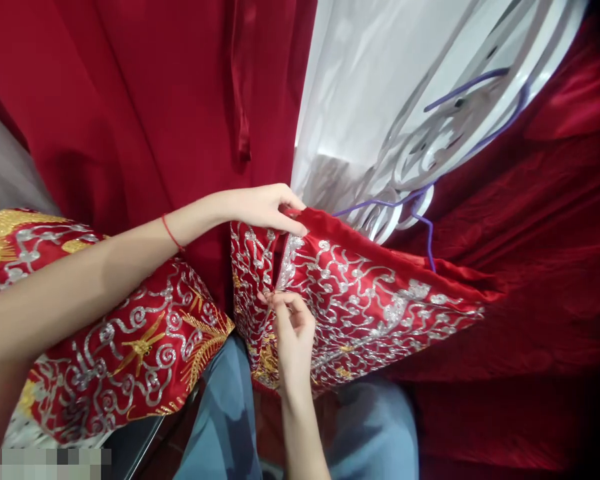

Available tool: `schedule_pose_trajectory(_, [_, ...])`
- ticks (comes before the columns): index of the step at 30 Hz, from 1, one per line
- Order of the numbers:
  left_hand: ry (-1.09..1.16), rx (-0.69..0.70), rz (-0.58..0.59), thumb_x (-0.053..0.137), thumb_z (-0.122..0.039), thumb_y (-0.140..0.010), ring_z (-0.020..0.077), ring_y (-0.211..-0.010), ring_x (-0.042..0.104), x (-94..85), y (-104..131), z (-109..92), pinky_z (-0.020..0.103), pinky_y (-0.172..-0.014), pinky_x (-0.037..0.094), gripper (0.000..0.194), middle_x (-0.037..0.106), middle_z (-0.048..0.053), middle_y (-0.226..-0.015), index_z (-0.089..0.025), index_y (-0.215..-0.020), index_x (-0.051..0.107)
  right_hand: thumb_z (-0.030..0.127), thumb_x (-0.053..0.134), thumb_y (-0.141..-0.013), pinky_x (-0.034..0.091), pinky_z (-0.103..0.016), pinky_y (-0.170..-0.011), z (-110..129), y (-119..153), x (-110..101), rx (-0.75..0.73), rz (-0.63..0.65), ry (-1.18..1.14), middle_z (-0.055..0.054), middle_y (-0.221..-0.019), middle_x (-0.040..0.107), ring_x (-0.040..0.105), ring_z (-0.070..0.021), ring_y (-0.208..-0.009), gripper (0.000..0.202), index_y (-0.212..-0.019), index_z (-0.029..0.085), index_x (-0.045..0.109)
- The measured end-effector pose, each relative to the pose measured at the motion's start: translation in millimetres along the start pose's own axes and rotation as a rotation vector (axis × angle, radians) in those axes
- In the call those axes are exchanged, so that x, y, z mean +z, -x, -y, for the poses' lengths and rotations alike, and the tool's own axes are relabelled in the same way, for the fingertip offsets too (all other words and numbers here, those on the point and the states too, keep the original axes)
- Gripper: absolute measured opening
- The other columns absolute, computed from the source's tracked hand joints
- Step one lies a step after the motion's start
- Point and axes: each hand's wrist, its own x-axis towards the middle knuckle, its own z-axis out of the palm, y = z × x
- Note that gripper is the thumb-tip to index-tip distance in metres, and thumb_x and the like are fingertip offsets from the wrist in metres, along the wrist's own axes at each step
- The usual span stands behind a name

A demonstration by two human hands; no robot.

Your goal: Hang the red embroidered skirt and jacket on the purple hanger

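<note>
Near left: embroidered red panel (130, 347) with gold and silver thread lies under the left forearm, over a grey surface (5, 173). Thin red cord bracelet (173, 233) on the left wrist.

Centre: left hand (265, 207) closed in a pinch on the top hem of the embroidered red garment (360, 300), holding it up. The garment hangs in front of the knees, mid-frame, its edge running down from that pinch. Right hand (290, 327) sits lower on the same edge, fingertips (275, 300) pinched shut at the silver-thread seam; can't tell if there's a needle, thread or clasp between them, too small.

Behind, far: plain red fabric (145, 100). Right of it a clear plastic cover (370, 87) and purple hangers (420, 200), touching or just behind the garment's top edge.

Risks, as I read it:
- metallic thread snagging on a nail if the right pinch drags along the seam
- satin hem slipping out of the left pinch, so the edge drops and alignment is lost
- hanger hook catching the cloth if it's pulled right
</note>
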Motion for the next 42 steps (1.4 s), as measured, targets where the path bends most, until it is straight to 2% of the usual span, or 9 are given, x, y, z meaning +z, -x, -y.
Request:
schedule_pose_trajectory(3, [0.075,-0.069,0.124,0.074,-0.035,-0.074,0.01,-0.056,0.051,4.0,0.7,5.1,0.025,-0.056,0.04,0.023,0.058,0.0,-0.061,-0.015,-0.064,0.067,0.04,0.066,-0.082,0.045,-0.025,-0.065,-6.2,-5.1,8.3,0.033,-0.097,-0.088,-0.004,-0.084,0.07,0.063,-0.0145,-0.074,0.022,-0.075,0.019,0.061])
schedule_pose_trajectory(7, [0.141,-0.066,0.113,0.073,-0.034,-0.075,0.0088,-0.055,0.05,13.1,3.4,5.2,0.024,-0.055,0.039,0.024,0.059,-0.001,-0.062,-0.014,-0.064,0.065,0.044,0.066,-0.078,0.049,-0.029,-0.074,-6.5,-8.8,24.3,0.051,-0.279,-0.156,-0.005,-0.086,0.069,0.064,-0.0171,-0.082,0.025,-0.08,0.019,0.062])
schedule_pose_trajectory(14, [0.183,-0.044,0.125,0.069,-0.037,-0.078,0.0115,-0.067,0.057,23.3,3.2,11.6,0.026,-0.066,0.045,0.023,0.066,0.001,-0.073,-0.014,-0.079,0.071,0.04,0.065,-0.087,0.048,-0.029,-0.085,21.9,-1.6,24.1,-0.081,-0.164,-0.025,-0.003,-0.096,0.068,0.061,-0.0157,-0.093,0.02,-0.089,0.02,0.068])
schedule_pose_trajectory(20, [-0.387,0.227,-0.073,0.071,-0.039,-0.081,0.0234,-0.103,0.061,20.3,15.8,-11.9,0.039,-0.097,0.043,0.026,0.069,0.009,-0.105,-0.016,-0.068,0.066,0.044,0.061,-0.09,0.038,-0.025,-0.06,29.1,5.1,-7.2,-0.083,-0.005,0.196,0.003,-0.063,0.054,0.047,-0.0116,-0.059,0.027,-0.082,0.018,0.064])
schedule_pose_trajectory(23, [-0.718,0.242,-0.284,0.065,-0.034,-0.086,0.0313,-0.127,0.051,27.9,50.1,-50.9,0.049,-0.11,0.035,0.018,0.063,0.011,-0.128,-0.019,-0.094,0.072,0.043,0.058,-0.091,0.037,-0.025,-0.058,31.5,11.2,-12.3,-0.121,0.024,0.233,0.002,-0.066,0.056,0.046,-0.0115,-0.059,0.027,-0.083,0.018,0.063])
schedule_pose_trajectory(27, [-0.84,-0.002,-0.462,0.059,-0.036,-0.09,0.031,-0.131,0.051,68.9,123.4,-96.8,0.046,-0.109,0.043,0.049,0.054,0.013,-0.141,-0.024,-0.137,0.053,0.043,0.057,-0.091,0.034,-0.024,-0.056,35.5,18.1,-11.4,-0.143,0.055,0.209,0.004,-0.063,0.051,0.042,-0.0106,-0.058,0.028,-0.081,0.018,0.062])
schedule_pose_trajectory(31, [-0.717,-0.343,-0.597,0.057,-0.039,-0.092,0.0249,-0.102,0.068,133.4,169.6,-89.3,0.039,-0.086,0.055,0.046,0.061,0.01,-0.127,-0.027,-0.135,0.046,0.044,0.057,-0.088,0.025,-0.023,-0.051,39.5,26.9,-13.0,-0.108,0.059,0.185,0.008,-0.054,0.037,0.031,-0.0087,-0.052,0.03,-0.076,0.017,0.061])
schedule_pose_trajectory(36, [-0.397,-0.617,-0.744,0.057,-0.031,-0.089,0.0172,-0.073,0.067,187.8,144.5,-39.1,0.028,-0.065,0.046,0.013,0.068,0.001,-0.093,-0.025,-0.099,0.049,0.041,0.059,-0.086,0.027,-0.022,-0.051,46.9,44.1,-23.0,-0.104,0.1,0.108,0.007,-0.055,0.039,0.033,-0.008,-0.052,0.026,-0.078,0.016,0.064])
schedule_pose_trajectory(42, [-0.383,-0.616,-0.788,0.046,-0.028,-0.092,0.0205,-0.074,0.065,204.8,119.4,-25.2,0.029,-0.064,0.04,0.01,0.067,0.004,-0.082,-0.024,-0.083,0.048,0.044,0.063,-0.084,0.023,-0.02,-0.041,47.1,49.9,-27.1,-0.004,0.151,-0.106,0.008,-0.05,0.046,0.031,-0.0056,-0.04,0.029,-0.079,0.016,0.064])
